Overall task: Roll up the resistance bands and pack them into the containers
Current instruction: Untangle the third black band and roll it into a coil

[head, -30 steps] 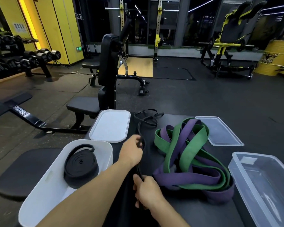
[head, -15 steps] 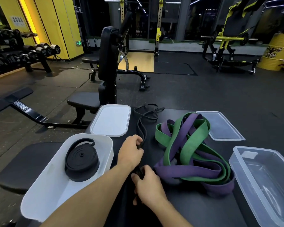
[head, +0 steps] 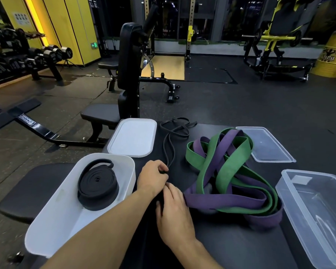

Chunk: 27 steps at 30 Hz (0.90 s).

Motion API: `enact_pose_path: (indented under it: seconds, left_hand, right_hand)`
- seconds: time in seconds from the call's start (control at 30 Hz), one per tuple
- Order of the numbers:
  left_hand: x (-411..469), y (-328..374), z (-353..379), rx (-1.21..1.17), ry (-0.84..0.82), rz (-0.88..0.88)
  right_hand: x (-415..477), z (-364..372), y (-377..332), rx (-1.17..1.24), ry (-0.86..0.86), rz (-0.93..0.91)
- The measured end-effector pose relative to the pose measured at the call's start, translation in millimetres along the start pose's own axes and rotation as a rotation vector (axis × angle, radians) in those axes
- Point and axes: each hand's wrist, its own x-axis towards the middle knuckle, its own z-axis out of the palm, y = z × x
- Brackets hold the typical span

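Gym machines and dumbbell racks fill the background. The work surface is a black padded bench (head: 231,245). All positions below are referenced to the white container (head: 56,220) at the bench's left edge.

1. Clear container (head: 322,210): well to the right of the white container, open and with no band in it. It is judged to be staged for the wide bands.
2. Green band (head: 224,171) and purple band (head: 231,200): an unrolled, intertwined heap to the right of the white container, between it and the clear one.
3. White lid (head: 133,137): just beyond the white container. Clear lid (head: 264,144): far to its right. Both are off, keeping the containers open for loading.
4. Rolled black band (head: 98,186): coiled flat inside the white container, already packed.
5. Thin black band (head: 171,150): just to the right of the white container, running from a loose tangle at the far end toward the hands.

Hand pose: the left hand (head: 152,178) reaches across with its forearm over the container's near corner and pinches the thin band. The right hand (head: 174,212), directly behind it, folds its fingers over the band's near end. The contact there is mostly hidden. The pairing is judged to be the start of a roll.
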Motion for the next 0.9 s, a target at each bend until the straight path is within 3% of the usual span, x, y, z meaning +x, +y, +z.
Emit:
enact_pose_path:
  seconds: [0.37,0.67,0.9]
  left_hand:
    - [50.4,11.0,-8.5,-0.04,0.032,0.009]
    - [116.0,41.7,-2.6,0.185,-0.22,0.091]
    - [169.8,56.9,8.2,0.366,-0.303,0.184]
  right_hand:
    - [44.5,-1.3,-18.3,0.022,-0.053,0.089]
    - [109.9,8.3,-11.9,-0.127,-0.146,0.124]
    - [155.4,-0.9,3.4,-0.203,-0.16,0.156]
